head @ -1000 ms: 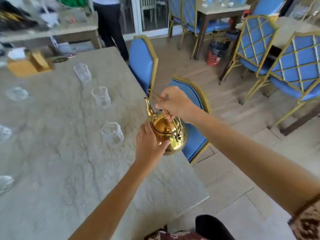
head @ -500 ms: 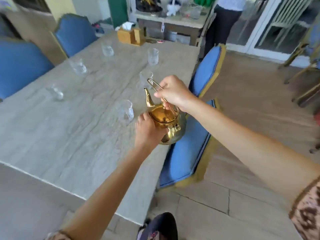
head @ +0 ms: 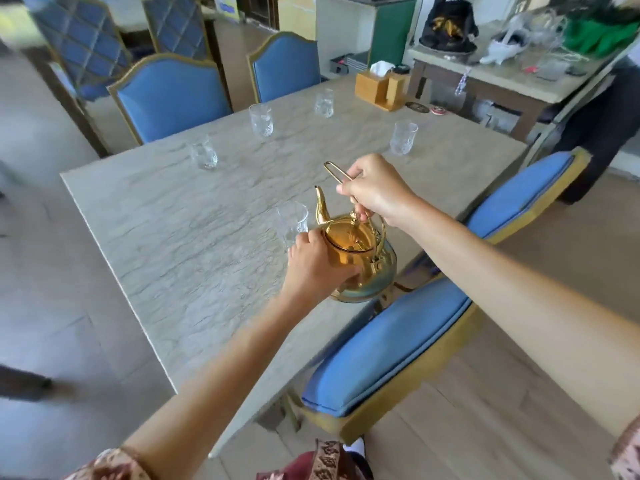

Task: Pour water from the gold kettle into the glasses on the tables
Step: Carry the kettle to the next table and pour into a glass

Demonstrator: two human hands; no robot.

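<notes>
The right hand (head: 375, 192) has its grip closed around the thin wire handle of the shiny gold metal kettle (head: 356, 251), while the left hand (head: 315, 268) presses its palm and fingers against the kettle's rounded side. The kettle sits directly below the right grip, near the edge of the pale marble-patterned tabletop (head: 194, 237), its spout upright. A clear cut-glass tumbler (head: 292, 223) stands just beyond the left hand, beside the spout.

Polished gold metal gleams on the kettle (head: 360, 258); cut, patterned clear glass (head: 292, 221) beside it; matt, veined stone tabletop (head: 194, 237) underneath.
</notes>
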